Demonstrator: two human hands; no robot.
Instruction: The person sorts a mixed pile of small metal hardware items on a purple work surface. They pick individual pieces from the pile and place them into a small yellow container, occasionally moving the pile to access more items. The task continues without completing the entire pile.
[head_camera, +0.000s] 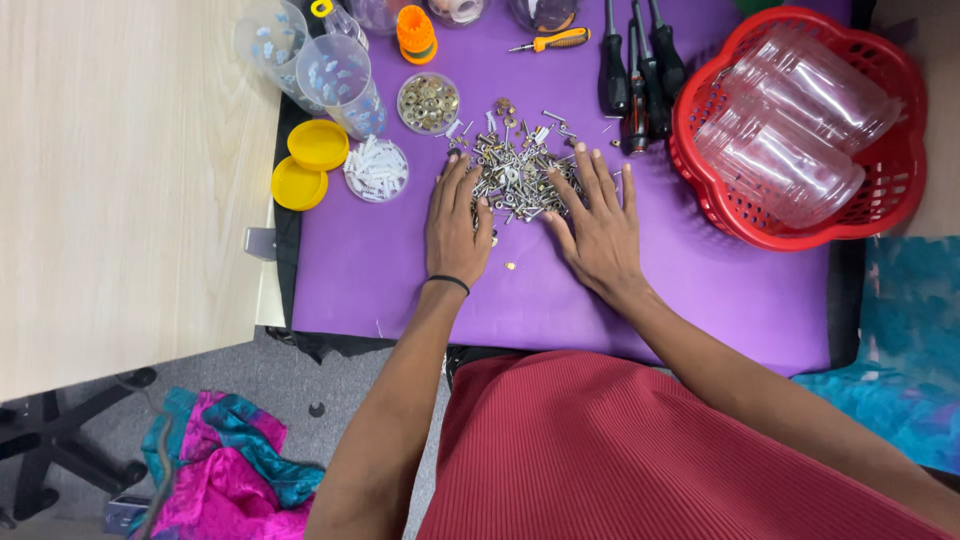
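A pile of small metal screws and bolts (515, 165) lies on a purple mat (400, 270). My left hand (457, 225) rests flat on the mat, its spread fingertips touching the pile's left edge; a black band circles that wrist. My right hand (597, 222) lies flat too, fingers apart, touching the pile's right side. Neither hand holds anything. One small brass piece (511, 266) sits alone on the mat between my hands.
A red basket (880, 215) with clear plastic jars stands at right. Screwdrivers (640, 70) lie at the back. Left of the pile are a tub of brass washers (428, 102), a tub of white plugs (376, 170), two yellow lids (308, 162) and clear jars (340, 75).
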